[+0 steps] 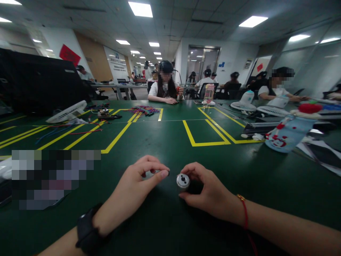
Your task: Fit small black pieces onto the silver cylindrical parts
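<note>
At the bottom centre of the frame, a small round silver part (183, 181) was held by the right hand (206, 193), its fingers curled closed around it with the thumb below and the forefinger above; the part's pale face, with dark holes in it, was turned toward the camera. Just left of it, the left hand (135, 188) was pinched shut, thumb tip against fingertips; whether anything was gripped there could not be told. A black watch (86, 233) was worn on the left wrist and a red string bracelet (243, 211) on the right. Both hands were rested on a dark green table (165, 142) marked with yellow tape lines (205, 133). Farther off, a bundle of coloured wires (144, 109) was seen in the upper middle and a white fan (66, 112) at the upper left. Beyond, a seated person (165, 87) was placed at the far edge.
</note>
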Available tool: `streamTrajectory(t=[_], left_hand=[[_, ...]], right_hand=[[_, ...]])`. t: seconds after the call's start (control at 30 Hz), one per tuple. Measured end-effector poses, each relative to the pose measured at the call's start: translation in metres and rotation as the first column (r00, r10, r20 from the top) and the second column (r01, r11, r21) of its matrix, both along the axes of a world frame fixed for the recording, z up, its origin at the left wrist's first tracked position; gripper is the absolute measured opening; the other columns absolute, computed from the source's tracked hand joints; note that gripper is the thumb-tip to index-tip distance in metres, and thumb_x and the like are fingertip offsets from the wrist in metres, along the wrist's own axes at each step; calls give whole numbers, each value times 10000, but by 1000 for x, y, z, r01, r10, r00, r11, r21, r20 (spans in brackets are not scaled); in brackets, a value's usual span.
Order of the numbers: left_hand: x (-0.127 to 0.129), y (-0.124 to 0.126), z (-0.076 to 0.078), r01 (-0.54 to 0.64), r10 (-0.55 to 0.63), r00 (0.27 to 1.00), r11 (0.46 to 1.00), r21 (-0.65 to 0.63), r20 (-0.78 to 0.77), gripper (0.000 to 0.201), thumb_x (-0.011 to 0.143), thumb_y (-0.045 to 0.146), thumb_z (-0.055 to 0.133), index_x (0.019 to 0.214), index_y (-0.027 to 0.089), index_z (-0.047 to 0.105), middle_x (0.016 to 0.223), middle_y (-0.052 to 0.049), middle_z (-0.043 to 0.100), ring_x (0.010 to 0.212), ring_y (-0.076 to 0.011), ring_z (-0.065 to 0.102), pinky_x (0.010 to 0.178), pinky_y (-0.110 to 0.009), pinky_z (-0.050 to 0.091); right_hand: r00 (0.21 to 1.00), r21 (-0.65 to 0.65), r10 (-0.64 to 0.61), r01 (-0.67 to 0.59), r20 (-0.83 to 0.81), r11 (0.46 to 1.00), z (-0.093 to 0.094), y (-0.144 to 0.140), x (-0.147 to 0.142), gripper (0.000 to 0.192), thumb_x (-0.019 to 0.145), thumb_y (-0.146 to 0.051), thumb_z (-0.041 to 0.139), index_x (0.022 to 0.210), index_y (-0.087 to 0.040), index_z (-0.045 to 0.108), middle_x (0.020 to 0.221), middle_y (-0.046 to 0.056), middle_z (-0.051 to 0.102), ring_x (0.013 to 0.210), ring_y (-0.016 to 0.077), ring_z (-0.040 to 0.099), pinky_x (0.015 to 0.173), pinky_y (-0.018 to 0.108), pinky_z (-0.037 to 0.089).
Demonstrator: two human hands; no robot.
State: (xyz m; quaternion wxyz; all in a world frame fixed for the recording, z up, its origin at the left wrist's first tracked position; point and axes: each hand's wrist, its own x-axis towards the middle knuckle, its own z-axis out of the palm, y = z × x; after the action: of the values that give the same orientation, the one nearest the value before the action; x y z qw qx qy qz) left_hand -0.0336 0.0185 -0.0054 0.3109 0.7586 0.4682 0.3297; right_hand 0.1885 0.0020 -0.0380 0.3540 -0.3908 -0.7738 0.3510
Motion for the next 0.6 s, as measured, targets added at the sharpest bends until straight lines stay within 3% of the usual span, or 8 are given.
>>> streamTrajectory(t=[0.1,0.2,0.37,0.5,0.6], left_hand=[[-4,1,-15,103,-105,988,994,-30,-117,147,839,351,605,839,276,731,944,-12,632,918,-205,587,845,-351,441],[-2,1,-26,136,-133,965,991,-6,-227,120,825,334,625,829,285,735,941,-11,654,942,-218,581,861,-368,424],[-4,1,-22,140,-146,976,989,-50,-159,201,833,339,611,1009,309,704,1025,-11,667,985,-214,585,892,-361,428],[-29,1,-17,1,-11,996,995,-103,-94,297,863,404,552,1127,306,646,1092,-18,654,975,-220,594,862,-350,448],[-60,2,-21,-171,163,985,963,-208,-54,337,852,474,552,1133,308,633,1049,-10,670,942,-225,599,821,-334,448]], right_hand=[[999,0,2,-2,32,1000,1,-1,1,408,719,-208,656,1087,-199,479,1001,11,588,868,101,572,766,244,487],[998,-6,4,-3,69,1000,0,-1,0,457,697,-217,684,1099,-213,466,992,-3,583,853,98,564,746,238,482],[996,22,-16,15,83,1000,0,-1,5,443,710,-244,685,1094,-212,466,1010,8,576,877,107,564,772,246,492],[980,104,-182,173,83,979,0,1,44,498,748,-307,667,1174,-225,423,1118,39,561,999,139,568,896,291,493],[892,217,-413,373,185,902,2,-2,102,578,760,-401,652,1261,-250,406,1197,61,545,1052,191,565,927,357,490]])
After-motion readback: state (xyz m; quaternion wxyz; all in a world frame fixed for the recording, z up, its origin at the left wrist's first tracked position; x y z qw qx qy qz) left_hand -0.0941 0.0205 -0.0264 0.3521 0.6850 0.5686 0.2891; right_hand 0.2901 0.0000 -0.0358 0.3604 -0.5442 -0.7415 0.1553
